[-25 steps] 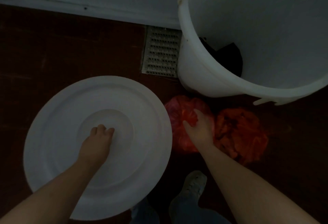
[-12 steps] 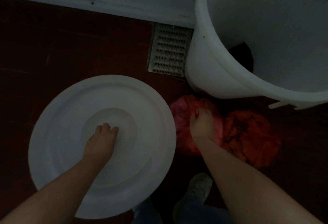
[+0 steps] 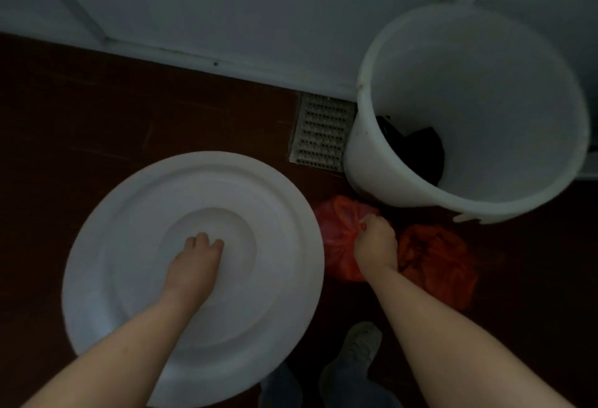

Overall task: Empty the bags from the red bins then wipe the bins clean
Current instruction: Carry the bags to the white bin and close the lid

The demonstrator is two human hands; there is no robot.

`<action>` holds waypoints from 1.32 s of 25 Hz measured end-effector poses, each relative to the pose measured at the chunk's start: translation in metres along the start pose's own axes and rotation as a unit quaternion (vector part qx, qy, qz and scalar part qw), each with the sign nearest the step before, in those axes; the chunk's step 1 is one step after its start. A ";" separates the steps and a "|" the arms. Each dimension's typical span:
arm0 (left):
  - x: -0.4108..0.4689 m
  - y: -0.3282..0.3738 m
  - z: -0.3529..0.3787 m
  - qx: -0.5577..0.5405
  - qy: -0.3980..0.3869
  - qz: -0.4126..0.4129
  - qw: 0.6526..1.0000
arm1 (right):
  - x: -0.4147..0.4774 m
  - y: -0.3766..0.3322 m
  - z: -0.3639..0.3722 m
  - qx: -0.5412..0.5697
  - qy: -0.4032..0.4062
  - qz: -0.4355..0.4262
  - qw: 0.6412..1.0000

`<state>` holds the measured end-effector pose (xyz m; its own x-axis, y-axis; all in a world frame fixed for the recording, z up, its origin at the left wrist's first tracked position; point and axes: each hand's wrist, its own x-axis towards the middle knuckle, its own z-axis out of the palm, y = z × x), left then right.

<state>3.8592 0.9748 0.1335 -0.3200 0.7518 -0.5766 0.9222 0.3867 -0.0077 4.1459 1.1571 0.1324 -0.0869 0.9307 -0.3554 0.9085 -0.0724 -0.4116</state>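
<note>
- Head view, dim light. The right hand (image 3: 375, 242) is clenched on the gathered neck of a red bag (image 3: 336, 245). The bag sits on the dark floor (image 3: 97, 116) just in front of the white bucket (image 3: 365, 165), between the lid and a second red bag (image 3: 437, 258).
- The second red bag lies on the floor just right of the wrist, not held. Whether it touches the first bag, I cannot tell.
- The left hand (image 3: 194, 262) has its fingers curled at the centre recess of the white lid (image 3: 129, 245). It holds the lid off to the left, apart from the bucket mouth. What the fingers curl round is hidden.
- The bucket stands open, with a dark item (image 3: 417, 148) at its bottom. Red bins: not in view.
- Judgement: the step in hand is lifting the gripped bag into the bucket.
- To do it well:
  - Hold the neck bunched tight so nothing spills.
  - Raise the bag straight up past the rim before moving it across.
  - Lower it in rather than dropping it.
  - Hold the lid well aside until both bags are in.
- Risk: the thin film may tear if dragged over the rim.
</note>
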 end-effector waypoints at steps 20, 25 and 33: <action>-0.108 -0.070 -0.264 -0.069 0.097 -0.109 0.987 | -0.019 -0.234 -0.289 0.079 0.138 -0.041 0.986; -0.106 -0.035 -0.320 -0.061 0.124 -0.094 0.986 | -0.012 -0.237 -0.361 0.101 0.166 -0.060 0.979; -0.080 0.064 -0.373 -0.039 0.119 -0.055 0.991 | 0.039 -0.186 -0.450 0.105 0.179 -0.045 0.977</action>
<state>3.8624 1.1389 0.4843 -0.4678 0.8037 -0.3677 0.8623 0.5063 0.0096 4.1576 1.3684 0.5723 0.0199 0.9998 -0.0083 0.7961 -0.0209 -0.6048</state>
